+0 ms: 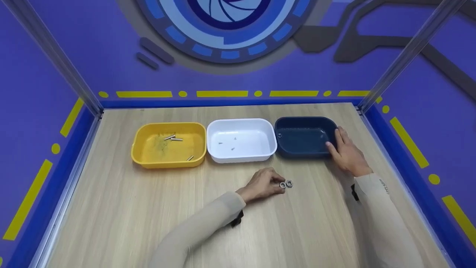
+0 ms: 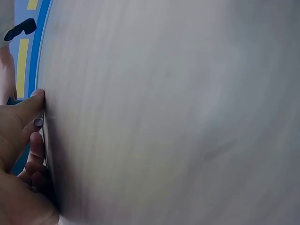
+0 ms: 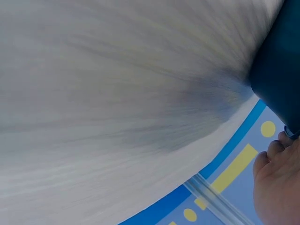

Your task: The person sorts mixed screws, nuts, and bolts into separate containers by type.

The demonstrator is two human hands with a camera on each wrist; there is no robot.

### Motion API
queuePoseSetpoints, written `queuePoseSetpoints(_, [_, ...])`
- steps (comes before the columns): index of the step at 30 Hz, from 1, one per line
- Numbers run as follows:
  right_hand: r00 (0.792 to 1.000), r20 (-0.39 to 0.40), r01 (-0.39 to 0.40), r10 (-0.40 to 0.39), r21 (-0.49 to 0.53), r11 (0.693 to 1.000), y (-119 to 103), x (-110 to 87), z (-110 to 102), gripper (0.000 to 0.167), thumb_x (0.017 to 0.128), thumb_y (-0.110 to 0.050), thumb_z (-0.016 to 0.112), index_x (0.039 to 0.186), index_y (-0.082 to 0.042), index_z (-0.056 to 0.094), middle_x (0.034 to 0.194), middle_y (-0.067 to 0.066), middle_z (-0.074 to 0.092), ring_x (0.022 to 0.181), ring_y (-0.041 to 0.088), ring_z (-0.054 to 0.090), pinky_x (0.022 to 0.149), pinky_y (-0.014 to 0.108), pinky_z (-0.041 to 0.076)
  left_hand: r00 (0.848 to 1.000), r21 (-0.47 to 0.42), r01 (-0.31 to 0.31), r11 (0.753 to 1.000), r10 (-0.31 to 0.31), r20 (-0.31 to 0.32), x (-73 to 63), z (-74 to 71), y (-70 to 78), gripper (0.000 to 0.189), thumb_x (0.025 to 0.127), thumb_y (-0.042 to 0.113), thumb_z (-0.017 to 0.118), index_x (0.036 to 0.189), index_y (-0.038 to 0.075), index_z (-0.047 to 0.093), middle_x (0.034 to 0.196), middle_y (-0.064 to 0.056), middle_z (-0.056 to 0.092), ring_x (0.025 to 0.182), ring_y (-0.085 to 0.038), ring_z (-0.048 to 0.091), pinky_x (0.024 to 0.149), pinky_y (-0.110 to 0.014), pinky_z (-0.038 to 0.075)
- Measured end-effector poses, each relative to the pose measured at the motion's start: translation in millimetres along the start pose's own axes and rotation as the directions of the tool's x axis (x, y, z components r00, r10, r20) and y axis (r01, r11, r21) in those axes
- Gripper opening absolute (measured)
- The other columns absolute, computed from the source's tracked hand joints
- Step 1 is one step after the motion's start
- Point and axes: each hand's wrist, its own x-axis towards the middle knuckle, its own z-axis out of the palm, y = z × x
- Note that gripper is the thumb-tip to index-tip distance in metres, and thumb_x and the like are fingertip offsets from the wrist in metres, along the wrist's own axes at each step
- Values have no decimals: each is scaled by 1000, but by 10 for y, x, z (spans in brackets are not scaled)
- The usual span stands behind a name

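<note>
Two metal hex nuts lie side by side on the wooden table. My left hand pinches the left nut between thumb and fingertips; the right nut sits right against it. In the left wrist view a nut shows between the digits. My right hand grips the right end of a dark blue bin, thumb over the rim inside and fingers along the outer wall. A small shiny piece lies at that bin's left inside.
A white bin with a few tiny screws stands in the middle of the row. Left of it, a yellow bin contains several metal bolts. Purple panels wall the table at the back and both sides.
</note>
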Motion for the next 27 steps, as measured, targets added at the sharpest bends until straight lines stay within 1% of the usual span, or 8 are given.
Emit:
queuePoseSetpoints(4, [1000,11,-9,9,-1,1000,-6,19,-11,89,113,-58,33,169,5,4,178,28,0,162,53,10,129,70,16,1000,-27,-13,1000,12,-9,-3,-3,-12,31,88,27,89,117,18,84,103,2,76,95,-10,68,82,-17,49])
queuePoseSetpoints(7, [1000,17,-18,18,5,1000,-1,20,-2,89,113,-59,33,169,4,3,178,27,0,163,52,9,130,70,15,999,-42,-34,999,34,-12,-9,6,-26,27,89,24,88,115,16,85,103,1,77,95,-11,69,82,-16,50])
queuePoseSetpoints(11, [1000,3,-11,11,5,1000,13,21,26,88,113,-58,34,169,5,5,178,28,2,163,52,10,130,69,16,998,-23,-67,997,67,-8,-18,13,-41,25,91,23,87,115,16,85,101,1,78,92,-12,69,80,-17,50])
queuePoseSetpoints(17, [1000,-11,2,-2,3,1000,34,24,37,87,114,-56,35,168,6,8,178,28,4,163,52,11,129,70,17,997,-23,-81,996,81,0,-23,-11,-47,23,93,24,85,115,15,85,102,1,79,94,-9,70,86,-18,52])
queuePoseSetpoints(20, [1000,-15,7,-6,6,1000,31,23,29,87,114,-55,36,168,6,8,177,29,4,162,52,11,129,70,18,996,-18,-92,996,92,0,-21,-27,-52,22,94,26,85,114,16,85,102,3,79,94,-8,70,86,-18,53])
queuePoseSetpoints(27, [1000,-5,2,-2,5,1000,20,11,16,87,113,-57,34,169,5,7,178,28,3,163,52,10,130,69,17,995,7,-103,995,103,12,-23,-83,-35,23,95,28,82,115,17,84,106,6,79,101,-6,71,93,-19,54])
